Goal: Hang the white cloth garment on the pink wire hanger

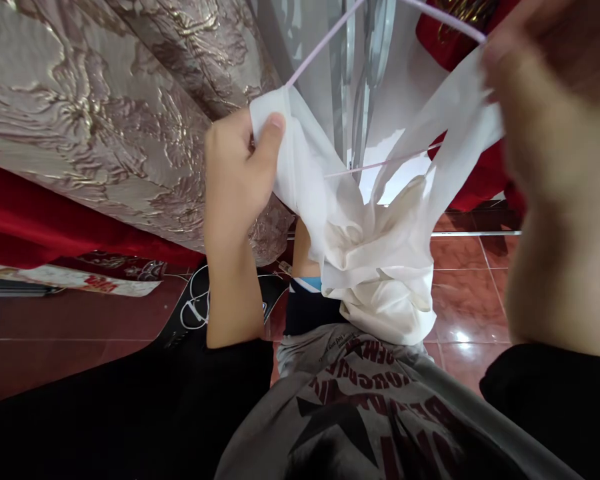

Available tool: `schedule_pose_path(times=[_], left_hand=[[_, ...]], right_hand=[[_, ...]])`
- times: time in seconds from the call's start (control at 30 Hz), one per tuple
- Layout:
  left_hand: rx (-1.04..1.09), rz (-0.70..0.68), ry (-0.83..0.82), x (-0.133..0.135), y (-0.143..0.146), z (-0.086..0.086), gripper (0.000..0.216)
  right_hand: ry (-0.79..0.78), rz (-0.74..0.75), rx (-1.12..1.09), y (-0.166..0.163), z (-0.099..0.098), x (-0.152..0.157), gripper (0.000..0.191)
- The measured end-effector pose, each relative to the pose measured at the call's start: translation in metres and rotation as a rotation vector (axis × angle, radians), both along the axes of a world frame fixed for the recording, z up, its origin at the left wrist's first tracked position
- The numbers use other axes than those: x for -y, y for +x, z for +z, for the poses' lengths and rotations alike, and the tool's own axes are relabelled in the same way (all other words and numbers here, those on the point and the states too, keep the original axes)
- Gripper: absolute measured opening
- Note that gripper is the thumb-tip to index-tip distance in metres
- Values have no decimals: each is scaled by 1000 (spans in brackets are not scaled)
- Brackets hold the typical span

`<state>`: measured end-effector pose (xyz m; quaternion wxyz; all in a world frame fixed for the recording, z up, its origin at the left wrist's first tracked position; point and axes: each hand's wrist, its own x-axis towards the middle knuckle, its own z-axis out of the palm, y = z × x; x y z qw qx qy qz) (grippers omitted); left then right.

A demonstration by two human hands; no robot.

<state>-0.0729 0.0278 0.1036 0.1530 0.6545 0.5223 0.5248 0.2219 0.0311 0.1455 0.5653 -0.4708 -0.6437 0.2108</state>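
Note:
A soft white drawstring bag (pixel 385 260) hangs crumpled between my hands, its lower part bunched in front of my shirt. My left hand (pixel 247 163) is closed on the bag's left upper edge, thumb pressed flat against the material. On the other side my right hand (pixel 545 127), smeared by motion, grips the bag's right upper edge; its fingertips are hard to make out. A pale pink cord (pixel 325 41) comes out of the edge by my left hand and runs up past the frame's top, returning down to my right hand. A second stretch of cord crosses the opening.
Embossed pinkish curtain fabric (pixel 130 127) hangs on the left above red cloth (pixel 70 220). Ahead is a glass door or panel with metal tracks (pixel 360 87). A black item with a white cable (pixel 194 310) lies on the red tiled floor (pixel 460 300). More red cloth hangs at right.

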Motion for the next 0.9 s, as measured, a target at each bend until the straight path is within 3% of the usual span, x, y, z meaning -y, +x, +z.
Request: schedule_pose_path(times=[0.07, 0.1, 0.2, 0.3, 0.43, 0.53, 0.6, 0.7, 0.77, 0.9], left_hand=[[32, -9, 8, 0, 4, -6, 37], [41, -12, 21, -1, 6, -11, 33], [63, 8, 52, -3, 6, -24, 41], [77, 31, 47, -6, 5, -28, 48], [-65, 74, 62, 0, 6, -18, 45], [-33, 5, 142, 13, 11, -22, 50], [61, 49, 224, 23, 17, -35, 57], [90, 302, 344, 33, 30, -65, 59], [31, 435, 339, 33, 40, -83, 54], [31, 412, 239, 25, 59, -99, 26]], right_hand=[[132, 203, 435, -25, -36, -3, 32], [164, 267, 523, -34, -58, -8, 37], [224, 153, 552, -55, -125, -22, 38], [288, 24, 521, -67, -163, -25, 38], [353, -3, 434, -77, -168, -16, 38], [422, -17, 393, -85, -166, -11, 36], [440, -29, 369, -89, -167, -9, 34], [455, -24, 331, -92, -167, -8, 35], [487, -19, 320, -90, -167, -9, 34], [513, -30, 349, -78, -164, -10, 33]])
